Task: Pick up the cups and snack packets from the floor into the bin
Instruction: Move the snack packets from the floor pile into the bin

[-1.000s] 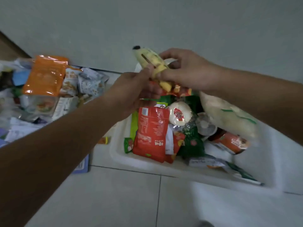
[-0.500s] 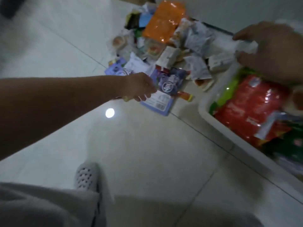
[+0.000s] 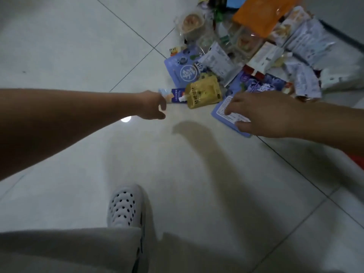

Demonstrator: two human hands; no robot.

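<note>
A: Snack packets [image 3: 216,62] and cups [image 3: 192,23] lie heaped on the floor [image 3: 78,56], just beyond both hands. Which first?
B: The yellow spouted pouch [image 3: 203,93], between the two hands. It looks soft and floppy, so I'd take it by the stiffer spout.
A: And the left hand [image 3: 155,107]?
B: It's at the end of a small blue-and-white packet [image 3: 174,96]. Its fingers are hidden, so I cannot tell whether it grips.
A: The right hand [image 3: 262,113]?
B: Fingers spread, holding nothing, over a flat blue packet [image 3: 224,113]. Light, slick film: pinch an edge
</note>
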